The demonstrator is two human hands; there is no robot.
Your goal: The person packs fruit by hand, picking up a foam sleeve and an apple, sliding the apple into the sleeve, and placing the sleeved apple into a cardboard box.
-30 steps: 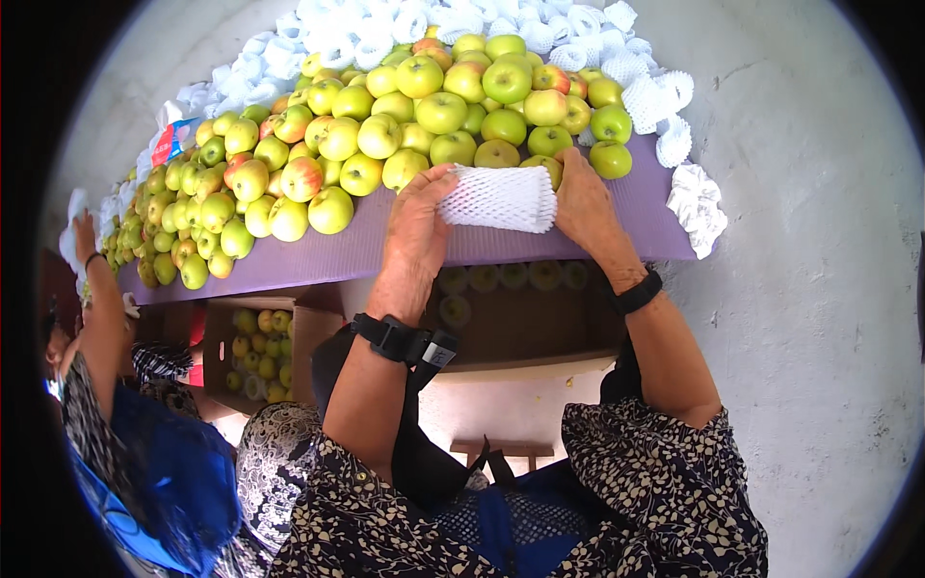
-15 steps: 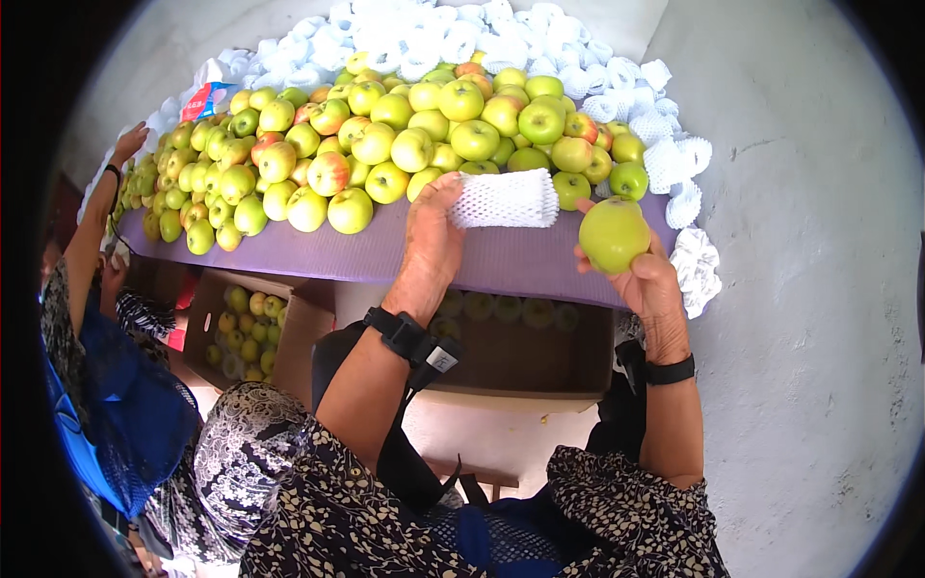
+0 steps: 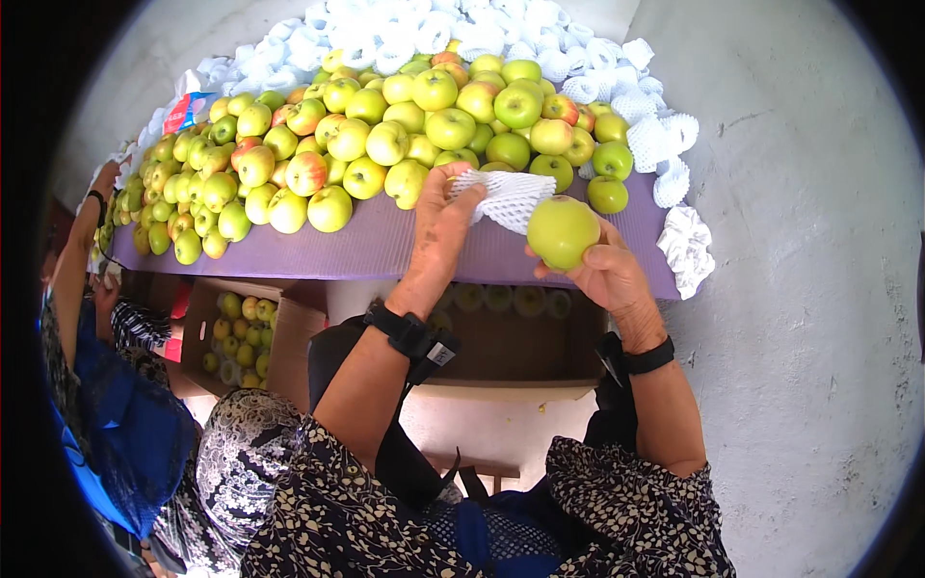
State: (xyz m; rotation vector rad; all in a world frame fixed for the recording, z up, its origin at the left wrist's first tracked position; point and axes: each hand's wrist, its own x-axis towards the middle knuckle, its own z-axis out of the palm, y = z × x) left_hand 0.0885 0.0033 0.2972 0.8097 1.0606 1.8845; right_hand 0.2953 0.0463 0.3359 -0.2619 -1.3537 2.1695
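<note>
A white foam net sleeve (image 3: 511,197) is pinched at its left end by my left hand (image 3: 441,226), in front of the apple heap. Just right of it my right hand (image 3: 617,279) holds a yellow-green apple (image 3: 563,232), its fingers curled behind and below the fruit. The apple is at the sleeve's right end and overlaps it in the picture; whether the two touch I cannot tell. Behind both hands a big heap of green, yellow and reddish apples (image 3: 385,143) lies on the purple table top (image 3: 366,241).
White foam sleeves (image 3: 424,29) pile up behind the apples. A crumpled white cloth or foam piece (image 3: 686,249) hangs at the table's right corner. Below stand a cardboard box with apples (image 3: 289,332) and another box (image 3: 520,361). A co-worker's arm (image 3: 72,255) reaches in at left.
My right hand has brought the apple left, up against the sleeve's end. The sleeve in my left hand has tilted and looks more squeezed. One green apple now sits lower at the heap's right edge.
</note>
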